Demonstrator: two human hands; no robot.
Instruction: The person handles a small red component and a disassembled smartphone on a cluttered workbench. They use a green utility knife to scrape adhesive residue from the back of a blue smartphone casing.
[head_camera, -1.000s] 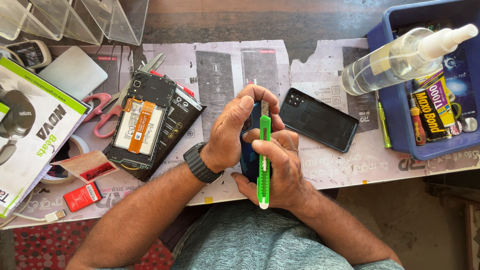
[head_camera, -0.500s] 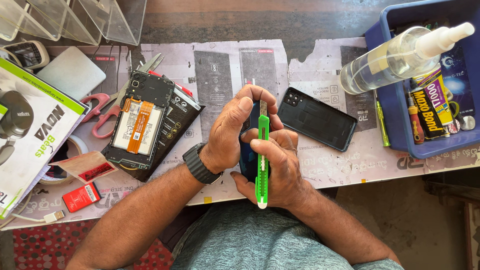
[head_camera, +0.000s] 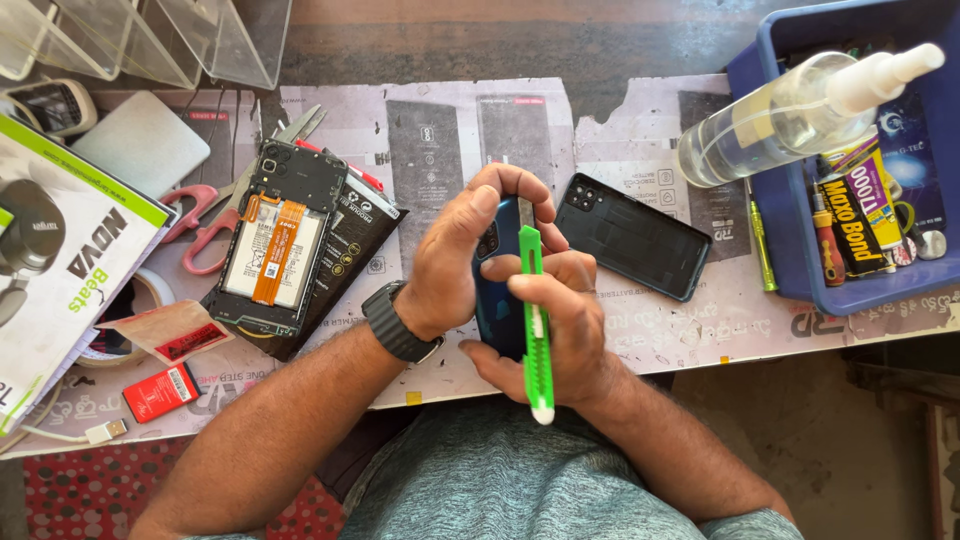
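On the far left of the desk (head_camera: 640, 110) a headphone box (head_camera: 60, 270) is lying, with pink-handled scissors (head_camera: 205, 225) just beside it and a small red packet (head_camera: 160, 393) nearer the desk's front edge. Next along, an opened phone (head_camera: 275, 245) is resting face down, its back cover already off, so the battery and orange ribbon cable are showing.

In the middle, the left hand (head_camera: 455, 255) is wrapping around the top of a dark blue phone (head_camera: 497, 305), fingers curled over its upper edge and thumb pressing its side, holding it on edge above the front of the desk. The right hand (head_camera: 565, 325) is cradling the phone from below while pinching a green utility knife (head_camera: 533, 320) against it, the blade tip sitting at the phone's upper edge near the left fingertips. Judging by this, the prying of this phone's back is only starting: no open gap is showing along the seam.

To the right, a loose dark back cover (head_camera: 630, 235) is lying flat, well clear of the hands. Further right, a clear spray bottle (head_camera: 790, 110) is leaning over the rim of a blue tray (head_camera: 770, 240) holding glue tubes.
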